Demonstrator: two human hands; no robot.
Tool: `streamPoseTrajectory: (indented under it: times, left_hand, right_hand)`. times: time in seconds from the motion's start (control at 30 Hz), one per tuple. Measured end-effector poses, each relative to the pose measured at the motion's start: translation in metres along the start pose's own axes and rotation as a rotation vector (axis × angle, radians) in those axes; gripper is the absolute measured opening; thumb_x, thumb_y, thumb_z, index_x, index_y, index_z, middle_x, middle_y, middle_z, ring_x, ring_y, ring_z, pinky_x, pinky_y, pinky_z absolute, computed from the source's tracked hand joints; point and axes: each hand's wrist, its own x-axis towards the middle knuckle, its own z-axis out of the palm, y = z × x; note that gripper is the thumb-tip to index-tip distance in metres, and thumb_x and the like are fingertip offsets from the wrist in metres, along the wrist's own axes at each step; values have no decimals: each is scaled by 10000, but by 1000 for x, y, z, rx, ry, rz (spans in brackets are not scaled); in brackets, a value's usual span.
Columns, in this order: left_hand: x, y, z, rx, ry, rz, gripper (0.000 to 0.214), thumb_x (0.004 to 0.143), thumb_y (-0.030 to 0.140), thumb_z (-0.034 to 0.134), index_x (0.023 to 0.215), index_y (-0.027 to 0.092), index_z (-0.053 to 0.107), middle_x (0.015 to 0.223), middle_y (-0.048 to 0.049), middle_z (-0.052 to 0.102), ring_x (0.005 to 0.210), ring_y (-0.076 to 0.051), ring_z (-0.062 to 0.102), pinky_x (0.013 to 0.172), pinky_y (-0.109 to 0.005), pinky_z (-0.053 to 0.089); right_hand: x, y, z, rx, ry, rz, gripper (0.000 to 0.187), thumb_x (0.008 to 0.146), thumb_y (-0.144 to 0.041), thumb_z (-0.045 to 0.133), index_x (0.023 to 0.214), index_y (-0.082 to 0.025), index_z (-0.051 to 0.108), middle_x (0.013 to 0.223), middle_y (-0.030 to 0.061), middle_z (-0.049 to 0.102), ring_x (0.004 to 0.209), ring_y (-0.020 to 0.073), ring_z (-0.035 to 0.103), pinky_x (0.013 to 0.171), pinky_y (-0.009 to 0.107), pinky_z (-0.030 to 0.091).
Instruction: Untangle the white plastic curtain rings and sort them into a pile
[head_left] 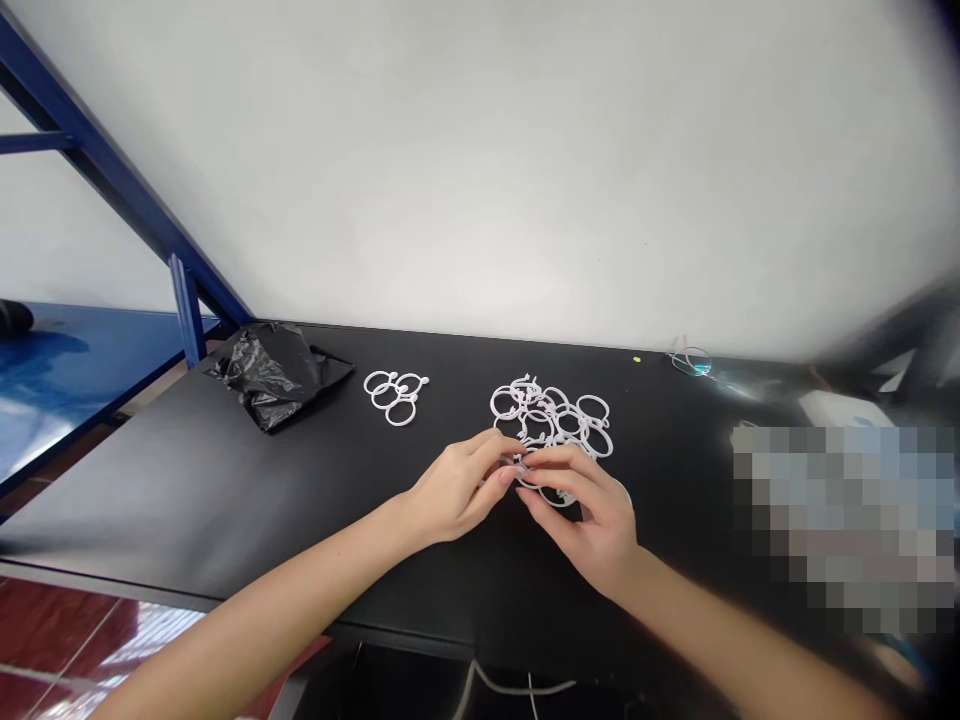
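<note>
My left hand [469, 485] pinches a white plastic curtain ring [507, 461] between thumb and fingers, most of it hidden by them. From the other side, the fingertips of my right hand [585, 500] close on the same ring, meeting my left fingertips; the right thumb sits a little lower. Just behind both hands lies a loose pile of white curtain rings [538, 430], some of them partly covered by my right hand. Further left, a smaller group of several white rings [400, 411] rests on the black table [315, 500].
A crumpled black plastic bag [274, 375] lies at the table's back left, beside a blue metal frame [135, 170]. Eyeglasses [690, 362] and a small yellow bit [637, 359] are at the back right. A blurred-out area covers the right side. White cables [517, 690] hang below the front edge.
</note>
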Motion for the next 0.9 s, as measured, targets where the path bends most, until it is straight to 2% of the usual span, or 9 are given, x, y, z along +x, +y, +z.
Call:
streamPoseTrajectory:
  times: [0.13,0.27,0.4,0.53,0.63,0.77,0.9]
  left_hand:
    - [3,3,0,35,51,57,255,996,207,332,1139,142,533,894,-80,581,766,-155,556,700,-287,487]
    - [6,7,1,64,19,89,221,970,157,348,1075,149,543,876,-82,593,754,-153,547,686,-281,492]
    - [6,8,2,109,45,57,206,977,199,364,1044,149,553,866,-84,598,749,-157,552,676,-283,494]
    - [4,8,5,162,35,46,322,1001,232,283,844,153,553,737,-53,551,634,-137,501,594,-264,459]
    - [4,8,7,192,16,52,403,1009,236,225,745,165,520,683,-38,517,589,-127,470,568,-253,444]
    - [4,7,6,189,-38,17,415,1008,232,222,728,164,521,696,-41,533,606,-126,500,584,-247,452]
    - [5,8,2,241,-78,-32,361,1009,288,280,828,160,565,757,-39,563,626,-129,517,581,-243,445]
  right_hand:
    - [-3,1,0,98,11,173,188,845,-86,647,975,-221,668,861,24,681,758,157,676,698,304,603]
    - [-3,1,1,197,-37,275,111,873,-144,630,948,-212,678,863,24,700,716,146,698,658,269,624]
    - [-2,-3,3,160,-10,235,115,877,-135,624,906,-209,707,840,36,725,717,160,707,638,273,623]
    - [-1,-7,5,121,7,148,163,861,-74,624,888,-209,713,816,31,735,735,159,705,662,273,603]
    - [-2,-9,5,128,-1,149,171,871,-63,600,880,-199,702,799,32,724,722,153,698,645,269,592]
    - [-2,-6,5,133,-17,162,151,871,-84,605,852,-200,698,774,23,720,691,149,689,621,263,585]
    - [1,-2,4,88,-19,193,128,871,-130,624,893,-211,721,815,28,734,704,157,697,639,267,602]
